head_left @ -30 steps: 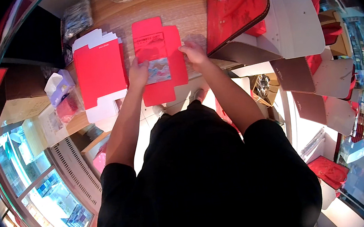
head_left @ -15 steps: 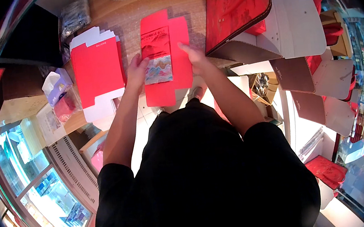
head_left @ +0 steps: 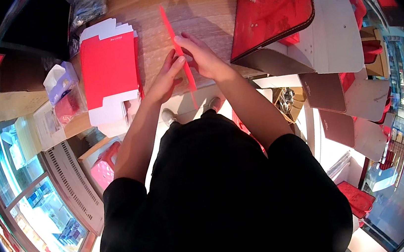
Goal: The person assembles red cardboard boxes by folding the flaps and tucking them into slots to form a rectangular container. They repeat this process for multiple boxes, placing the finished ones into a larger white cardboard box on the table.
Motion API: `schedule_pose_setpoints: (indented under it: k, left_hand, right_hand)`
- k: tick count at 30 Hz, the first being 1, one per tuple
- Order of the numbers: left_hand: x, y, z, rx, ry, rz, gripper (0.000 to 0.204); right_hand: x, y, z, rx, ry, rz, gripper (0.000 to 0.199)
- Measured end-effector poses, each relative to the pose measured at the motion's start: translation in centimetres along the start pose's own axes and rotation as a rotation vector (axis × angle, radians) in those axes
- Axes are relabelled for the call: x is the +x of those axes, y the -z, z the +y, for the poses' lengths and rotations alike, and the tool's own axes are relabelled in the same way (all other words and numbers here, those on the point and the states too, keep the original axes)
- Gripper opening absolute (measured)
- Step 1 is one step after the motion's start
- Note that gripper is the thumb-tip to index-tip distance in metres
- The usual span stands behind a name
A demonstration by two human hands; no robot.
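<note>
A flat red carton stands edge-on over the near side of the wooden table, so its printed face is turned out of sight. My left hand grips its left side, with the thumb and fingertips at the lower middle. On the opposite side my right hand pinches it a little higher, the thumb near the upper middle and some fingers hidden behind. To the left lies a stack of flat red cartons with white flaps, touched by neither hand.
The wooden table carries a large red-lidded box at the right. Left of the stack are a tissue box and a cardboard box. More brown-and-white boxes stand at my right. A clear-wrapped bundle lies at the back left.
The red carton has turned from face-up to edge-on. My hands have come closer together around it, and the right hand has moved left and slightly up. The view has shifted slightly.
</note>
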State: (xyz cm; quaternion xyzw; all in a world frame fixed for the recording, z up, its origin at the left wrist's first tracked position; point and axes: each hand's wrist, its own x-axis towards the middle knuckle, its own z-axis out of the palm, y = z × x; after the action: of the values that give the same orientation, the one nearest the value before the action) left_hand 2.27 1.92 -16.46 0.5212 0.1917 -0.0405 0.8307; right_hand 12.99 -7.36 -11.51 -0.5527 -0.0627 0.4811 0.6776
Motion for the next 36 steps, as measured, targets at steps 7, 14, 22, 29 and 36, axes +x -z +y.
schedule_pose_setpoints:
  k: [7, 14, 22, 29, 36]
  left_hand:
    - [-0.3, -0.5, 1.2, -0.083, -0.018, -0.033, 0.096]
    - [-0.4, -0.4, 0.9, -0.07, -0.013, 0.038, 0.092]
    - [-0.8, -1.3, 1.8, -0.051, -0.024, 0.054, 0.082]
    - [-0.4, -2.0, 1.6, -0.027, -0.099, 0.191, 0.081]
    - [-0.2, -1.8, 0.9, 0.078, -0.146, 0.275, 0.08]
  right_hand:
    - [-0.8, -0.5, -0.5, -0.071, -0.036, -0.022, 0.071]
    - [-2.9, 3.7, 3.0, -0.207, 0.106, -0.251, 0.063]
    - [-5.8, 3.6, 6.1, -0.553, 0.186, -0.062, 0.072]
    - [-4.8, 4.4, 7.2, -0.775, 0.371, 0.19, 0.063]
    - [-4.4, 7.6, 8.0, -0.524, 0.302, 0.122, 0.06]
